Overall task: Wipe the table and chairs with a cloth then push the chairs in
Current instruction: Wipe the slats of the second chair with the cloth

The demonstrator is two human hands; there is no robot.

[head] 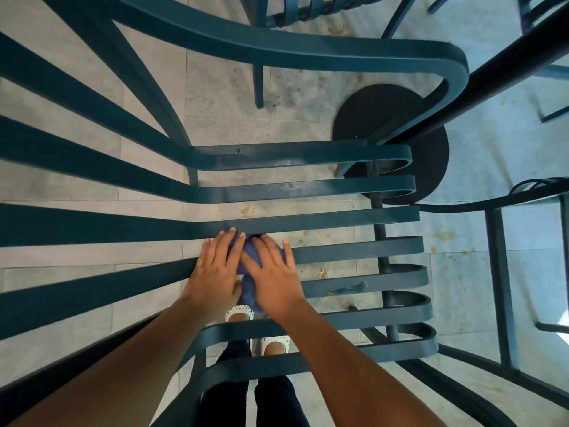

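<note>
Pressing cloth (248,260) onto chair (354,249) slats | left hand (215,272) and right hand (272,277) flat, fingers spread, side by side; cloth bunched beneath both

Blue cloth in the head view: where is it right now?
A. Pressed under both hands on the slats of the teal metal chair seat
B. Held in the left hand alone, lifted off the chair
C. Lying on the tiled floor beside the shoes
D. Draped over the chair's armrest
A: the blue cloth is bunched between and under the left hand and right hand, both flat on the teal slatted chair seat.
</note>
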